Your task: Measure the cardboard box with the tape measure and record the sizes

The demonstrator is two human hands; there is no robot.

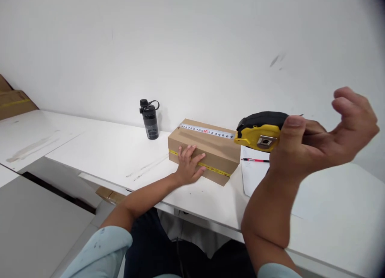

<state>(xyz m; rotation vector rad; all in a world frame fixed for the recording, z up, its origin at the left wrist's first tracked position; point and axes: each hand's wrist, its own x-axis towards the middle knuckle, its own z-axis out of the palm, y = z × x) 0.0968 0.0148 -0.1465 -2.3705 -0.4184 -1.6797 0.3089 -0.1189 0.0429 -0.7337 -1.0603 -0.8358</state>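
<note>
A brown cardboard box (177,143) with yellow printed tape along its front side sits on the white table. My left hand (190,165) lies against the box's front face, fingers spread out. Raised at the right, my right hand (313,141) grips a yellow and black tape measure (258,131) between thumb and fingers, while some of its other fingers stick out. The white blade (207,131) is drawn out of the case over the top of the box, with its numbers facing up. Its far end reaches the box's upper left edge.
Behind the box on the left stands a dark water bottle (150,120) near the wall. A red and black pen (255,160) rests on white paper (248,175) right of the box. More cardboard boxes (16,103) are at the far left, and another (110,195) is below the table.
</note>
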